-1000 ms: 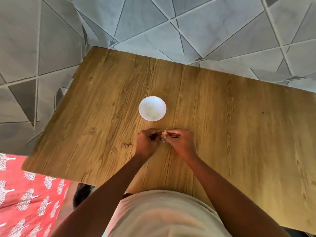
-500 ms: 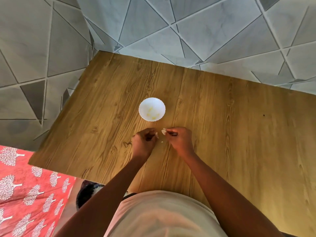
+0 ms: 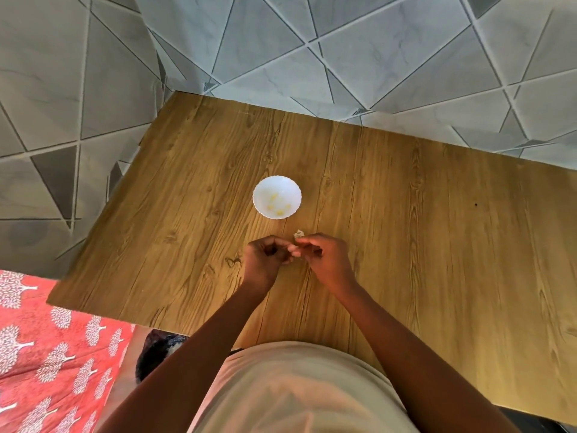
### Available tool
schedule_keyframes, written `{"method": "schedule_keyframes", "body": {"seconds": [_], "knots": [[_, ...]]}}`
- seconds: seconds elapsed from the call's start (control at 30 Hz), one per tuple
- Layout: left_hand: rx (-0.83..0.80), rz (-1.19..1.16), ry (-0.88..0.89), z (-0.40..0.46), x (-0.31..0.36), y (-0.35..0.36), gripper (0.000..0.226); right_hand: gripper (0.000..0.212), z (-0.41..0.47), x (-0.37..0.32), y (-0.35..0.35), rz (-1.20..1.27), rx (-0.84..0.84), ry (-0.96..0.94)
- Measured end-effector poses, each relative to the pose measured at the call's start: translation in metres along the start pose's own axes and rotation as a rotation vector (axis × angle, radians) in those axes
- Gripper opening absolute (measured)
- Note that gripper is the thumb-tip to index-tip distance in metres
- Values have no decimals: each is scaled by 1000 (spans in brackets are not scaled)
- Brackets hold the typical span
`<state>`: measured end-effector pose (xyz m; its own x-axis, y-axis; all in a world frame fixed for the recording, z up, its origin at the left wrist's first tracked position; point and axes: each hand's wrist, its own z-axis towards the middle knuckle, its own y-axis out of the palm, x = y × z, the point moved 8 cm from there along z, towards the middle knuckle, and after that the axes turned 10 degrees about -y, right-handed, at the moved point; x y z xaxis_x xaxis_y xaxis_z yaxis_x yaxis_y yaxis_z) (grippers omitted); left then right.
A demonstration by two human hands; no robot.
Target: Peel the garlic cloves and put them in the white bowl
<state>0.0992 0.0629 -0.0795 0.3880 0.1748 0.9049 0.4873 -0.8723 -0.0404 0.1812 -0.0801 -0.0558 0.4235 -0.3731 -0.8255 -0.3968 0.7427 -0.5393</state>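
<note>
A small white bowl (image 3: 277, 197) stands in the middle of the wooden table (image 3: 406, 214), with several pale yellow peeled cloves (image 3: 278, 207) inside. Just in front of it my two hands meet above the table. My left hand (image 3: 265, 260) has its fingers curled round a small garlic clove (image 3: 293, 250), mostly hidden between the fingertips. My right hand (image 3: 326, 259) pinches at the same clove from the right. A scrap of papery garlic skin (image 3: 298, 234) sticks up beside my right fingertips.
The table's left edge (image 3: 103, 226) drops off to a grey triangle-patterned floor (image 3: 62, 120). A red cloth with white tree prints (image 3: 46, 339) lies at the lower left. My torso fills the bottom of the view.
My hands drew apart for a moment half a second ago, the right one holding a bit of skin, and have come together again. The view has shifted slightly.
</note>
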Motion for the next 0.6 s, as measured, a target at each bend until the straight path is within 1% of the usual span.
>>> {"method": "schedule_keyframes", "body": {"seconds": [0.07,0.13,0.3,0.4,0.43,0.53,0.6], "knots": [[-26,-4,-2,-1,-2,4,5,22,-5,5,0,37,22,65],[-48,6,-1,-2,-4,6,7,18,-8,10,-1,59,36,93],[-56,76,14,-3,-5,5,8,15,-12,18,2,92,-27,129],[-62,195,94,-4,-1,5,13,12,-14,17,5,109,-69,157],[-57,254,132,-5,0,6,18,13,-14,18,6,124,-75,174],[-19,345,192,-9,0,4,30,26,-16,20,5,170,-64,209],[-29,332,201,-10,-2,4,26,25,-17,21,4,185,-49,211]]}}
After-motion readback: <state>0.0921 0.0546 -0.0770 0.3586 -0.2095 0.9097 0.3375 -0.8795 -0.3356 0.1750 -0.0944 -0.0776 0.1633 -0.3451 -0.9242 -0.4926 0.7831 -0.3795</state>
